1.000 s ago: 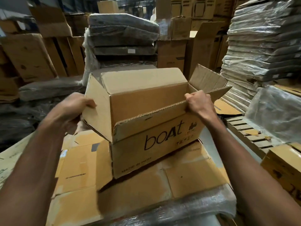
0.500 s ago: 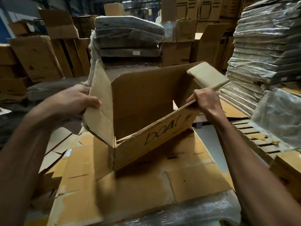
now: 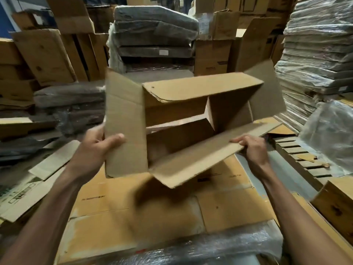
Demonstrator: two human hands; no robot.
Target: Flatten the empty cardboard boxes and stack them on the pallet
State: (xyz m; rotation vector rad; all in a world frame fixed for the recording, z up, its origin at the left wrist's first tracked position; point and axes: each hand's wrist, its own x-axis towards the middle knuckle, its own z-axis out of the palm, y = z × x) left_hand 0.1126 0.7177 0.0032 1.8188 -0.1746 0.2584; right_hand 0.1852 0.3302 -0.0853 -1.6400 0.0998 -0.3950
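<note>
I hold the open box (image 3: pixel 191 161) mid-view above the flat cardboard pile (image 3: pixel 172 211) at 6 o'clock, left grip (image 3: pixel 99 148) pinching its 9 o'clock flap, right grip (image 3: pixel 252 148) clenched on the near flap at 3 o'clock, seemingly to skew it flat.

The brown cardboard box (image 3: pixel 191 161) is open and empty, tipped with its mouth toward me, flaps splayed outward, a little blurred. My left hand (image 3: pixel 97 148) pinches its left flap; my right hand (image 3: pixel 252 146) grips the edge of the near flap. It hangs above the flattened cardboard sheets (image 3: pixel 229 209) stacked flat below it.
</note>
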